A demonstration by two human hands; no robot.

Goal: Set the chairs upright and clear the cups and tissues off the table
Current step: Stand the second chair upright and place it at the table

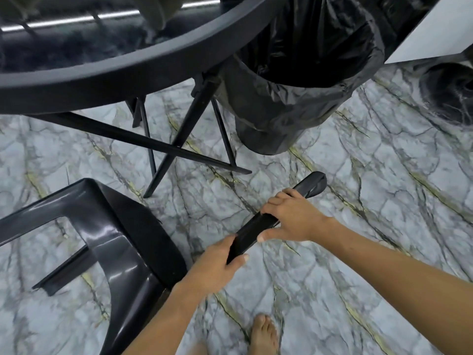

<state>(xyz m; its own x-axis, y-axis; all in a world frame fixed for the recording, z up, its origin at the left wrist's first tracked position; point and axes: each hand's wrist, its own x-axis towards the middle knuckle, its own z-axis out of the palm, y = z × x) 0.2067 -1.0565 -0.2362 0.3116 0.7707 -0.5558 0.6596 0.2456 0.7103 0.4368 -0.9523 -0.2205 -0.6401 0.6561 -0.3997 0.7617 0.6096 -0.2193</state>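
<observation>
A black plastic chair (120, 242) lies tipped over on the marble floor at the lower left, one leg (309, 184) sticking out to the right. My left hand (217, 265) grips that leg near its base. My right hand (289, 219) is closed around the same leg further out, short of its foot. The round black table (122, 70) fills the upper left; its glossy top shows only reflections in this blurred view, and no cups or tissues can be made out.
A bin lined with a black bag (299, 80) stands right behind the table edge. Thin black table legs (179, 139) cross between table and chair. A dark round object (450, 93) sits at the far right. My bare foot (263, 334) is below.
</observation>
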